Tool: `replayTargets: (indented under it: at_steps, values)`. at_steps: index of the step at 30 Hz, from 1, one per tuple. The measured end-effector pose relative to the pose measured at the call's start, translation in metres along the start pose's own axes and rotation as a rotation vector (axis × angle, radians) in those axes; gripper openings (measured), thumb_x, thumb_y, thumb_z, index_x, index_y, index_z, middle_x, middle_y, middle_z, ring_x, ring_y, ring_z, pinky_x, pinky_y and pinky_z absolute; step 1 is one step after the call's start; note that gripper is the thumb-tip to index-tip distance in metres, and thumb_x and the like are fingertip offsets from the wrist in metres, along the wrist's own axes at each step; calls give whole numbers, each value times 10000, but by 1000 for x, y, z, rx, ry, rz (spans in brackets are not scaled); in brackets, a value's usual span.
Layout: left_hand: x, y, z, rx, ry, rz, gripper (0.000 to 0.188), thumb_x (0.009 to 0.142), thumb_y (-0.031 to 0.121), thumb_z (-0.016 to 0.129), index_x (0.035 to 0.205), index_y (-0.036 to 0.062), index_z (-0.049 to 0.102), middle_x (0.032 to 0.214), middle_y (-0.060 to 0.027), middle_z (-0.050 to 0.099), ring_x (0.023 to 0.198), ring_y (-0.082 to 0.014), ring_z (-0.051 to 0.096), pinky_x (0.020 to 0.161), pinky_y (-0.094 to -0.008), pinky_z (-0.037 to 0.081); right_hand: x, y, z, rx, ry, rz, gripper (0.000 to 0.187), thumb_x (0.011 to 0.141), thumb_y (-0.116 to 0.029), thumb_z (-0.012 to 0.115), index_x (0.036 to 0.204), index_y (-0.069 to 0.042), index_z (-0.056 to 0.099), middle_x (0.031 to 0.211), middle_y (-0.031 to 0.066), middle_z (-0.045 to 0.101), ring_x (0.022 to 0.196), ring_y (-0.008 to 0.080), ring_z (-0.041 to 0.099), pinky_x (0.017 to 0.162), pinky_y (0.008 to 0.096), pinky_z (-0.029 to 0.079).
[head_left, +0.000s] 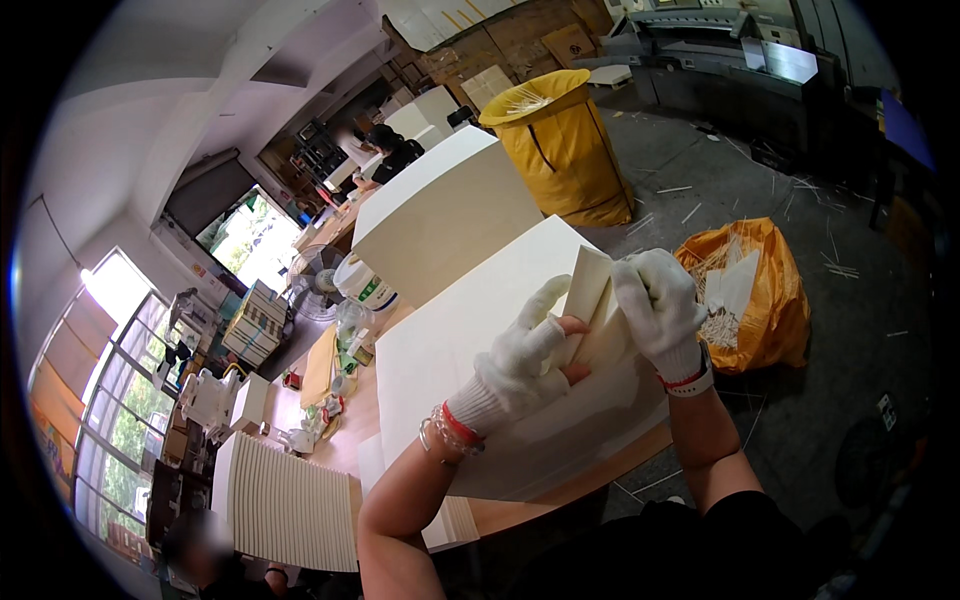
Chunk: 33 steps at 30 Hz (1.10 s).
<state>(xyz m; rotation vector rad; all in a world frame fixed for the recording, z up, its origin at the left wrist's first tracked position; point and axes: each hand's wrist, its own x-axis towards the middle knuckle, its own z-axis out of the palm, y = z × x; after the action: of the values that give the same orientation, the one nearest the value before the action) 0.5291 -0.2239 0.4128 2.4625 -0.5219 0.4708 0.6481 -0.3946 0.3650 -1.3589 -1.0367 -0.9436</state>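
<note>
A large white sheet [460, 330] lies before me on the table, with a narrow white strip [588, 285] standing up at its right side. My left hand [515, 365], in a white knit glove with some fingertips bare, grips the strip's left side. On the strip's other side, my right hand [660, 310], also gloved, has its fingers curled in against the edge. What lies between the right fingers is partly hidden by the glove. Whether the strip is still joined to the sheet, I cannot tell.
A stack of white boards [285, 500] stands at the near left, and another white stack [450, 215] beyond the sheet. A white bucket [362, 283] and a fan [318, 280] are at the left. Orange bag [780, 320] and yellow bag [565, 150] hold offcuts; people sit nearby.
</note>
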Motion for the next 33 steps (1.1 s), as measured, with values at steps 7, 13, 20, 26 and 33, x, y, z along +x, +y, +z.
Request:
replayTargets:
  at_steps: [7, 13, 20, 26, 33]
  values:
    - [11, 21, -11, -191, -183, -366, 462, 743, -59, 710, 1179, 58, 612, 1387, -204, 487, 1176, -325, 570, 919, -356, 483, -3, 1, 2, 50, 3, 99, 53, 866, 4, 614, 917, 20, 621, 724, 101, 501, 629, 282, 504, 587, 380, 425]
    - [3, 8, -7, 114, -39, 126, 432, 701, 55, 833, 1064, 74, 599, 1357, -196, 506, 1143, -350, 570, 888, -358, 500, -2, -2, -1, -16, 21, -19, 138, 842, 1, 618, 976, 27, 632, 748, 122, 522, 638, 289, 518, 593, 381, 430]
    - [6, 20, -11, -380, -5, -402, 464, 749, 22, 791, 1175, 101, 625, 1280, -152, 561, 1073, -295, 609, 865, -341, 509, -8, 1, 11, 124, 31, 244, 86, 909, -49, 598, 941, 29, 617, 827, 172, 582, 750, 361, 577, 687, 427, 475]
    - [-14, 0, 4, 76, 177, 233, 527, 872, 43, 633, 1386, 69, 519, 947, -54, 647, 809, -179, 639, 743, -297, 517, -16, -45, -8, -78, -250, -45, 130, 824, -106, 621, 901, -4, 643, 912, 209, 636, 850, 419, 605, 735, 476, 495]
    - [-21, 8, 26, 748, 167, 155, 400, 915, 228, 588, 1275, 61, 540, 956, -65, 606, 833, -248, 653, 706, -355, 524, -29, -50, -4, -154, -464, 104, 178, 835, -128, 650, 959, -2, 675, 768, 212, 637, 766, 392, 631, 682, 478, 496]
